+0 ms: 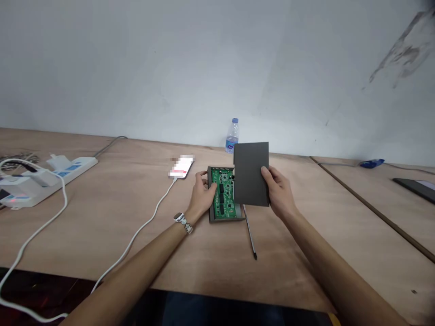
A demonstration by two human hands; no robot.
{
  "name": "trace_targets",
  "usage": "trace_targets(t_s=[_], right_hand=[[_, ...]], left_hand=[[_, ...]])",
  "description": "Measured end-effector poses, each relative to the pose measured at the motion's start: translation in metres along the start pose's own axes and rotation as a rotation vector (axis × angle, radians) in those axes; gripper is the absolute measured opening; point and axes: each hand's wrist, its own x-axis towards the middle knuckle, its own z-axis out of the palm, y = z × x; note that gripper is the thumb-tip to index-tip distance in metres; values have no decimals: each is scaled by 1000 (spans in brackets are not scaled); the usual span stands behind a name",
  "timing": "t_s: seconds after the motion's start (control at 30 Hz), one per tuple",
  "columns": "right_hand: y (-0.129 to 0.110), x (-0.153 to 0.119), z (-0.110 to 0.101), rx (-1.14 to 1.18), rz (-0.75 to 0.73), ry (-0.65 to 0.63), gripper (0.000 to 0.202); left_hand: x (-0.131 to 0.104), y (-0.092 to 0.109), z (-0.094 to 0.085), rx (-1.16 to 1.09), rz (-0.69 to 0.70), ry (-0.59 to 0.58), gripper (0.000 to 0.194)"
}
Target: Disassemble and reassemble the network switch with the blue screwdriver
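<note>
My left hand [203, 194] grips the left edge of the open grey case [226, 217], fingers curled onto its green circuit board [224, 194]. My right hand [278, 190] grasps the grey cover [250, 174], lifted over the case's right side. A screwdriver [250, 235] lies just right of the case; a water bottle [232, 136] stands behind it.

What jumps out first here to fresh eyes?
Mid-table, the bright green circuit board lies bare in its grey case, steadied by the left hand. The right hand holds the flat dark grey cover panel upright beside it. A slim black-handled screwdriver lies just in front.
</note>
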Motion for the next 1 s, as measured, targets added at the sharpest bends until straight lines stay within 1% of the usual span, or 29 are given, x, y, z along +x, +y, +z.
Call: trace_targets(t_s=[0.07, 0.1, 0.13, 0.2, 0.37, 0.53, 0.67, 0.8, 1.0], right_hand=[[12, -9, 3, 149, 217, -66, 46], [17, -13, 5, 201, 299, -85, 45], [20, -15, 7, 236, 359, -99, 45], [23, -20, 11, 271, 421, -115, 44], [24, -27, 16, 280, 431, -97, 41], [23, -31, 19, 290, 410, -108, 41], [24, -33, 22, 285, 391, -101, 43], [26, -33, 24, 281, 406, -111, 44], [32, -35, 27, 298, 430, -116, 47]], left_hand=[[-1, -2, 2, -75, 2, 9, 52], [-2, -2, 3, -99, 12, 11, 53], [-3, -2, 3, -115, 26, 11, 54], [-4, -1, 2, -115, 57, 10, 56], [-7, 2, 0, -32, 95, 0, 57], [-9, 4, -1, 12, 112, 22, 57], [-8, 4, -1, 15, 121, 29, 55], [-9, 5, -2, 7, 147, 27, 56], [-16, 12, -1, -41, 169, -27, 57]])
